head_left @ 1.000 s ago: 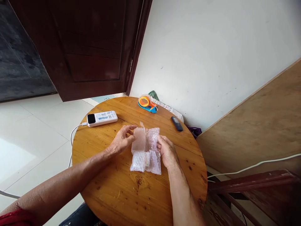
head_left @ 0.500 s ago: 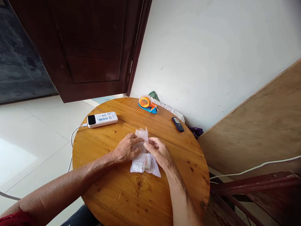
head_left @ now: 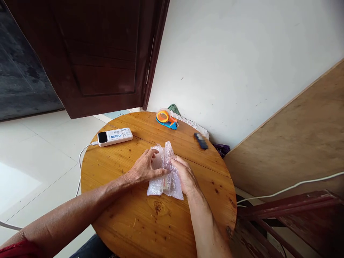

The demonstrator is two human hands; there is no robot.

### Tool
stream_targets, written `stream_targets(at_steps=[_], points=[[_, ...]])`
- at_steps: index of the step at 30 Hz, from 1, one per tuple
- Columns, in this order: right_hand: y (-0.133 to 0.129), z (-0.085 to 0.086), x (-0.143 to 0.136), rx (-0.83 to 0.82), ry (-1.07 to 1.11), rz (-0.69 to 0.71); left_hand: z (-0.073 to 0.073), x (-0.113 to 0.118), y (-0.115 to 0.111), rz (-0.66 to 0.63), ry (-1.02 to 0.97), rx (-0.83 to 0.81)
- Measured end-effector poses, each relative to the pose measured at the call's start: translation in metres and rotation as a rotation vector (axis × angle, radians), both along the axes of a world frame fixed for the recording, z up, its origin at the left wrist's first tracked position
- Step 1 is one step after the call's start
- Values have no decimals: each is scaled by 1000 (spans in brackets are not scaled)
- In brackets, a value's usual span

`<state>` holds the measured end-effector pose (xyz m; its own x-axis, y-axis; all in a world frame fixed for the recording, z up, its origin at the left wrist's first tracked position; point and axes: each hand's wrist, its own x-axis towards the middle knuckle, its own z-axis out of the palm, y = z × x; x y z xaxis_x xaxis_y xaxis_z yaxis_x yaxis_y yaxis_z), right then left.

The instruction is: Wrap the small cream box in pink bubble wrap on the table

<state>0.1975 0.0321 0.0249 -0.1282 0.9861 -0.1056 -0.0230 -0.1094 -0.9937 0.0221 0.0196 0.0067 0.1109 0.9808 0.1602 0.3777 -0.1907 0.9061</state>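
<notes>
A piece of bubble wrap [head_left: 155,187] lies on the round wooden table, folded lengthwise, with a lifted flap along its right side. Through the gap in its middle shows a small flat object [head_left: 165,184], mostly covered, so its kind is unclear. My left hand [head_left: 143,167] rests at the wrap's left side, fingers spread and the thumb reaching across the middle gap. On the other side my right hand [head_left: 185,174] pinches the right flap between thumb and fingers; some of its fingers are hidden behind the plastic.
An orange and blue tape dispenser [head_left: 167,119] stands at the table's far edge. A white device [head_left: 115,137] with a cable sits at the left. Near the right rim lies a dark blurred handset-like object [head_left: 200,141]. A wall and dark door rise beyond the wooden table [head_left: 129,229].
The right flap has been raised and pulled open to the right by my right hand. My left hand's fingers have spread, its thumb now stretched over the middle.
</notes>
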Motion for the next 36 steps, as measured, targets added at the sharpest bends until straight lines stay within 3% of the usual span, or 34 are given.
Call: stream_targets(at_steps=[5,8,11,15,18,26,30,33,36], points=[[-2,1,-6,-108,205,54,1,3,5,-16,-297,-139],[2,-3,1,-74,176,-14,1,-3,12,48,-568,-262],[11,-9,15,76,-101,-160,2,-15,21,181,-826,-375],[21,-14,32,257,-621,-275,3,-26,30,225,-878,-391],[24,-15,38,266,-801,-282,2,-25,32,250,-876,-390],[21,-8,42,225,-891,-266,4,-25,35,351,-771,-275],[16,2,35,337,-802,-359,12,-32,25,409,-367,74],[9,10,25,442,-564,-166,17,-35,14,319,-11,314],[1,19,21,421,-508,38,20,-38,7,130,166,302]])
